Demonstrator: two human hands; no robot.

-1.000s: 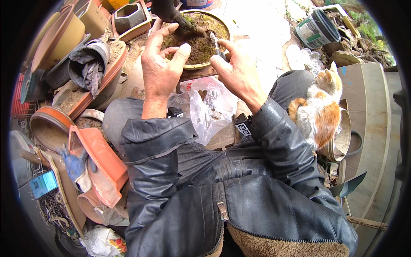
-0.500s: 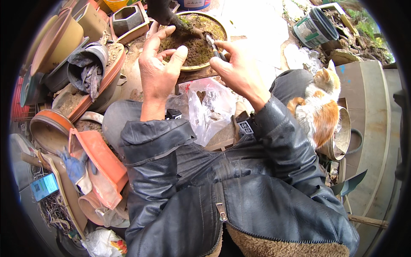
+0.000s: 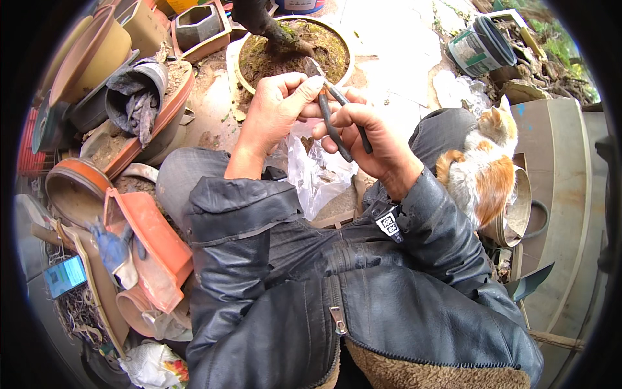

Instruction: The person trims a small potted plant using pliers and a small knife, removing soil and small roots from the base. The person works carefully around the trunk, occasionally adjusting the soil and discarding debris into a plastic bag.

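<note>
Black-handled pliers [image 3: 332, 128] are by the round pot [image 3: 352, 55]. The right hand [image 3: 381, 135] has its grip around them, handles apart, maybe for easy squeezing. I can't tell if the left hand [image 3: 275, 107] pinches anything.

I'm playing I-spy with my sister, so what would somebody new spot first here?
Probably the orange-and-white cat, beside the right knee. Next, at upper middle, the right hand holds a plier-like tool, with the left hand close to its tip. Just beyond is a round pot with a thick, dark trunk.
</note>
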